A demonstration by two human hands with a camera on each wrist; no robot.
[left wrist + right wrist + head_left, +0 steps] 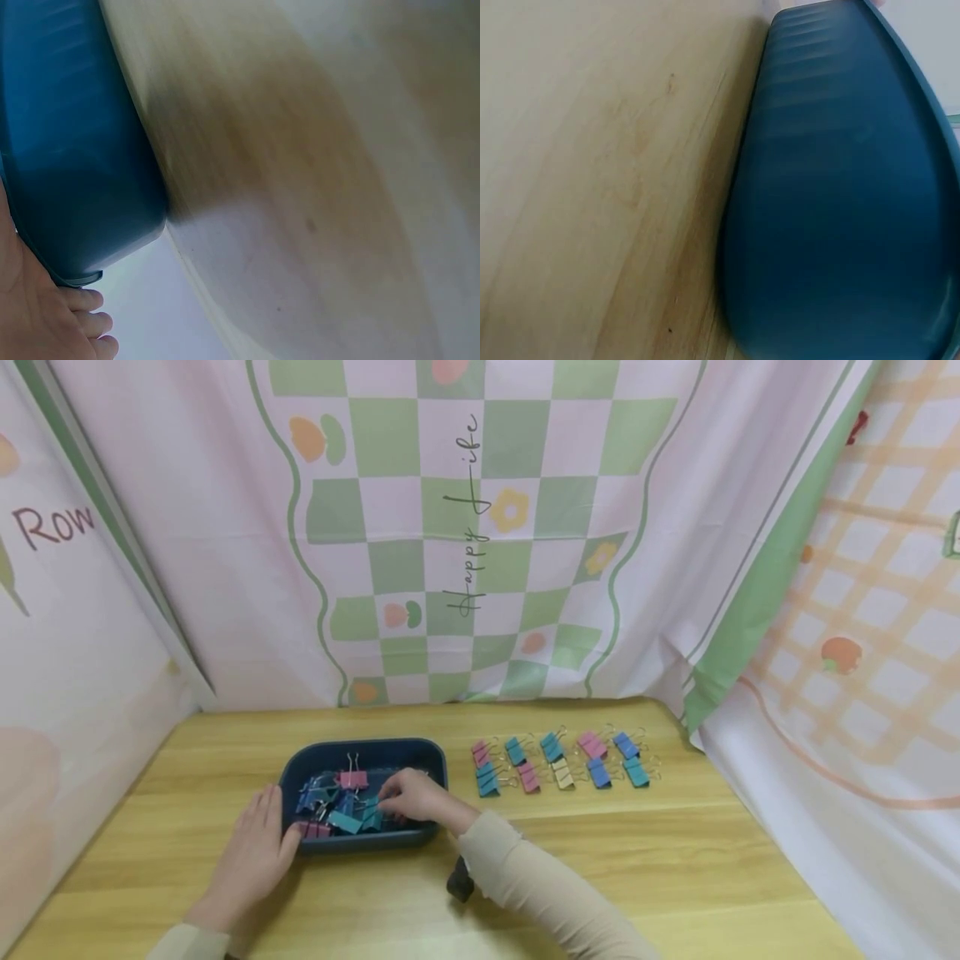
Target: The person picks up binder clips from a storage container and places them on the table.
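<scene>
A dark blue plastic bin [363,841] stands on the table with several binder clips in pink, blue and teal inside. My left hand [258,843] rests against its left end, fingers extended along the outer wall and thumb at the near rim; the left wrist view shows this hand [45,322] at the bin's rim [79,282]. My right hand [414,795] reaches over the near right rim, its fingertips pinching a teal binder clip [372,815]. A pink binder clip [352,779] stands handles-up behind it. In the right wrist view only the bin's outer wall [840,187] shows clearly.
Right of the bin, several binder clips lie in two rows, among them a yellow clip [562,774] and a blue clip [626,745]. A small black object [461,883] lies by the right forearm. A patterned curtain [480,552] hangs behind the wooden table [675,877].
</scene>
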